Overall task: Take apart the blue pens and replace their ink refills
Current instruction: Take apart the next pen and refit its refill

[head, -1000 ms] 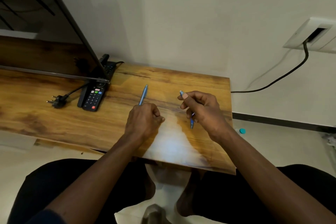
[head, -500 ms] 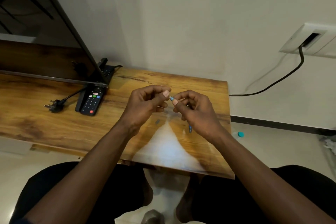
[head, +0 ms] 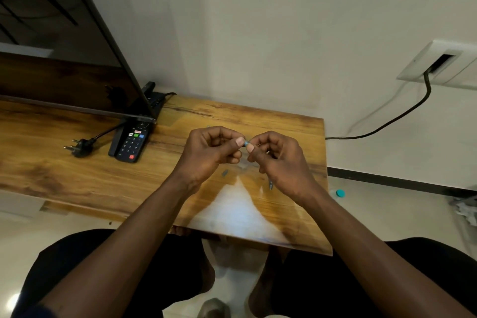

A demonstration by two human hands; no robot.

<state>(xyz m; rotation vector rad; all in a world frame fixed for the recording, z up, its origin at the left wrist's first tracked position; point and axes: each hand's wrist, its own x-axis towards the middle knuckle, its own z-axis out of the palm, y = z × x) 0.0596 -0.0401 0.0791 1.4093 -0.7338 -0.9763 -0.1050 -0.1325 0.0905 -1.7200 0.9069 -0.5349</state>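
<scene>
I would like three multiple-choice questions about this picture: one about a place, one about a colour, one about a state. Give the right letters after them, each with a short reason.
1. Where is the remote control?
A. on the wooden table
B. on the person's lap
C. on the wall

2. What colour is the small round cap lying right of the table?
A. red
B. teal
C. yellow

3. What are the left hand and right hand doing?
A. resting flat
B. both pinching the blue pen
C. lifting the remote control

Answers: 1 A, it lies on the wood; 2 B, its top shows teal; 3 B, the fingers of both meet on the pen's end.
</scene>
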